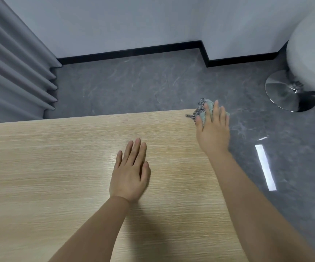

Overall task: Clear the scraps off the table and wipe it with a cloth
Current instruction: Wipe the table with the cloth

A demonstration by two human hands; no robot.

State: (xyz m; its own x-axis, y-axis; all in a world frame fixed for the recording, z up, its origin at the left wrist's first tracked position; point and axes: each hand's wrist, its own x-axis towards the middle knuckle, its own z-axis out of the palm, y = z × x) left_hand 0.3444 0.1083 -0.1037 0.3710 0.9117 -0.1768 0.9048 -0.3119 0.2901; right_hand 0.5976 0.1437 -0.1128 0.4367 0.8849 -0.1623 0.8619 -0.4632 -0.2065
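So the tabletop (58, 167) is a light wood-grain slab filling the lower left of the view, and both hands are out over it. The right hand (212, 129) is way out at the far right corner, lying flat with straight fingers on top of the cloth (203, 108), pressing it down right at the corner. The cloth is a bunched-up thing, greenish-grey with a black-and-white checked part, and it pokes out past the fingertips and a bit over the far edge of the tabletop. A little tail of it trails to the left of the hand along the edge.

The left hand (130, 174) is nearer the middle of the tabletop, palm down, fingers straight and close together, holding nothing. Can't honestly tell if it's resting on the wood or just above it; there's a shadow under the wrist and forearm.

Beyond the tabletop there's a grey marbled floor (134, 87), a black baseboard (130, 52) along the white wall, grey curtains (11, 72) on the left, and a white chair (311, 53) with a shiny chrome round base (285, 93) at top right.
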